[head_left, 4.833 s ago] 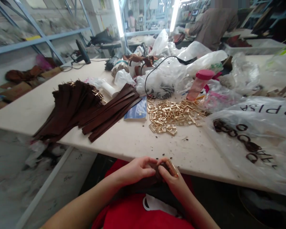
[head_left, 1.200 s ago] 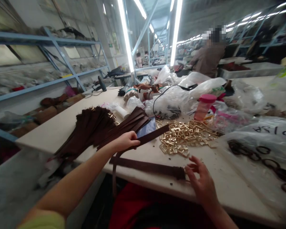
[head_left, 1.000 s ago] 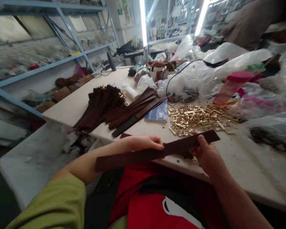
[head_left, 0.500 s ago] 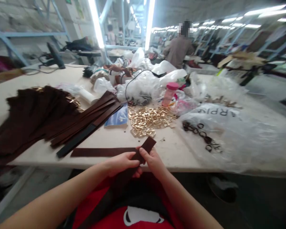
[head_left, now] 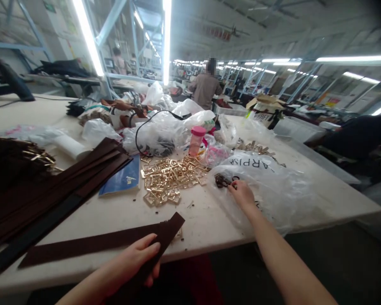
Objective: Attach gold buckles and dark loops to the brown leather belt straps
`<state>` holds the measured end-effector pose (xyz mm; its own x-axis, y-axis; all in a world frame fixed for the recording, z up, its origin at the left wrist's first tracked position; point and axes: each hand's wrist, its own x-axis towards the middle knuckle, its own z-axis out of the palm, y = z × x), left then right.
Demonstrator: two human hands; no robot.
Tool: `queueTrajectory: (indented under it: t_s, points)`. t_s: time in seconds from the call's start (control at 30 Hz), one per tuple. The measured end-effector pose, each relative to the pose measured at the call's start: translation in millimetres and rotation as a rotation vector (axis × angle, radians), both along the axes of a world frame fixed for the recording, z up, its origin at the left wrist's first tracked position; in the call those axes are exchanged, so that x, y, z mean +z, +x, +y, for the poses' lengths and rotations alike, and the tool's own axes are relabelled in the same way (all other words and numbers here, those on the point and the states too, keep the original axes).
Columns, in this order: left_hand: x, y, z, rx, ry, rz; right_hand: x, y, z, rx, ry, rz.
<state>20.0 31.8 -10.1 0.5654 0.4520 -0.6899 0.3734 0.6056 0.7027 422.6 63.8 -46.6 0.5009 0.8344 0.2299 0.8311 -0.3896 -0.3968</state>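
My left hand (head_left: pixel 136 264) is closed round the end of a dark brown leather strap (head_left: pixel 95 242) at the near table edge; the strap runs left along the tabletop. My right hand (head_left: pixel 241 192) reaches out over a clear plastic bag (head_left: pixel 273 190) and its fingertips pinch at small dark brown leather loops (head_left: pixel 222 181) lying on the bag. A heap of gold metal buckles (head_left: pixel 168 178) lies between the two hands, untouched.
A stack of brown straps (head_left: pixel 51 186) covers the left of the white table (head_left: pixel 209 220). Behind the buckles are a blue booklet (head_left: pixel 122 180), a pink-lidded bottle (head_left: pixel 197 140), crumpled plastic bags and a black cable. A person stands at the far end.
My right hand let go of the strap and reached right to the loops on the bag. My left hand kept the strap end. The view swung right and up.
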Motion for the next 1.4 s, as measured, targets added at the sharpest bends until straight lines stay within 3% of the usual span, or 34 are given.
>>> queueTrajectory:
  t_s: [0.2,0.3,0.37,0.47,0.6,0.7,0.77,0.87,1.03,1.2,1.4]
  points:
    - [29.2,-4,-3,0.081,-0.088,-0.058,-10.2,-2,-3,0.046,-0.154,-0.049]
    - [31.0,-9,-4,0.087,-0.116,-0.138,0.0,-11,-14,0.107,-0.021,-0.112]
    - [30.4,-10,-6,0.09,-0.116,-0.156,11.9,-34,-27,0.212,0.117,-0.022]
    - [32.5,-8,-11,0.081,-0.082,-0.149,26.8,-98,-51,0.37,0.205,0.461]
    - [37.3,-7,-20,0.007,0.094,-0.125,29.8,-187,-72,0.403,0.087,1.22]
    - [36.7,-10,-26,-0.019,0.266,-0.053,28.7,-223,-78,0.356,0.106,1.603]
    - [36.0,-12,-29,-0.023,0.357,-0.019,28.4,-233,-80,0.381,0.054,1.709]
    - [37.6,-15,-33,-0.058,0.458,0.031,27.6,-237,-84,0.399,0.017,1.692]
    - [44.1,-23,-35,-0.217,0.524,0.114,27.8,-233,-91,0.466,-0.027,1.475]
    - [52.9,-33,-31,-0.348,0.475,0.094,26.6,-233,-94,0.536,-0.114,1.438]
    - [55.7,-37,-28,-0.364,0.434,0.105,26.1,-239,-91,0.584,-0.165,1.467]
